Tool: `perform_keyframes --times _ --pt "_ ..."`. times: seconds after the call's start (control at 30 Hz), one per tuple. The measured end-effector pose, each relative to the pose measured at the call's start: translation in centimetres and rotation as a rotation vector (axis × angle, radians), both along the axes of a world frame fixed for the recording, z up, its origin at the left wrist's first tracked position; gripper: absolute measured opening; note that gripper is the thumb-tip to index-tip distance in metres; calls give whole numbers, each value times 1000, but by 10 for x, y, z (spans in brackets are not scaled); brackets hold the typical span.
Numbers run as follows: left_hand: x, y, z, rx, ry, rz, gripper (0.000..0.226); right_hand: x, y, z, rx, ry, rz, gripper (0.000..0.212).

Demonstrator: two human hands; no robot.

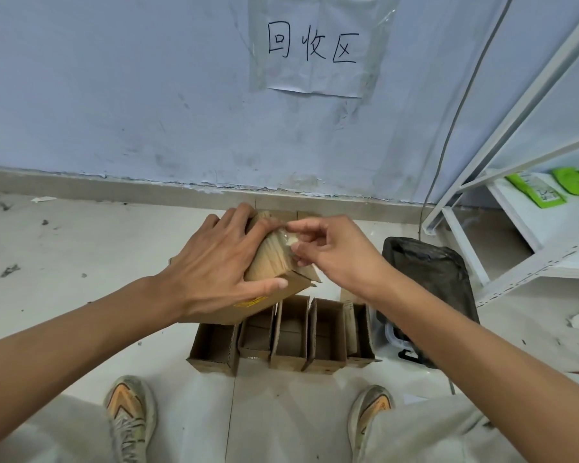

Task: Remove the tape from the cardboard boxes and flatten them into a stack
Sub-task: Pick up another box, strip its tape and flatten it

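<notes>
Premises: a storeroom or warehouse corner used for recycling. Evidence: handwritten paper sign [313, 45] taped to a scuffed pale-blue wall [114, 95]; white metal shelving [515, 228] holding green packets [537, 192]; stained tile floor [64, 262]; black bin bag [428, 272]; row of opened cardboard boxes [288, 332].

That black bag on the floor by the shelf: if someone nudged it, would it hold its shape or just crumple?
The black bag would probably crumple: its surface is wrinkled and glossy, like thin plastic film. It looks light for its size, and its sagging outline suggests no stiff sides. Being shiny, it may also slide easily on the smooth floor. What it holds cannot be seen.
</notes>
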State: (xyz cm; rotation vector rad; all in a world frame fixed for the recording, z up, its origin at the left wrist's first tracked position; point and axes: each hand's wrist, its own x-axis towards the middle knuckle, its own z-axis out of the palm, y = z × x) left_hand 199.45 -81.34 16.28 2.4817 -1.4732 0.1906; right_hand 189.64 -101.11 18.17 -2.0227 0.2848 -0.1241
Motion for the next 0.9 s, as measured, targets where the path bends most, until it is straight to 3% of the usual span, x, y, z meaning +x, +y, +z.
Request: perform_keyframes --times 0.1,0.23,0.37,0.5,0.57,0.73,0.9 --pt "-5 0 -1 -2 25 -5 72 1 4 -2 -103 9 16 13" --pt "-9 0 2 -97 77 -26 66 1 7 -1 289 54 -2 3" --pt "-11 0 0 -152 59 -55 76 0 7 -2 404 88 96 1" --pt "-11 1 0 -133 30 -63 79 -2 -3 -1 485 157 205 24" --pt "-12 2 1 -125 33 -70 78 -4 -4 -2 481 178 239 33" --pt "-17 2 6 -62 10 -73 79 -6 -1 -7 287 122 184 29" --pt "-20 -1 12 -99 -25 -80 77 -6 -3 -5 318 80 147 27"
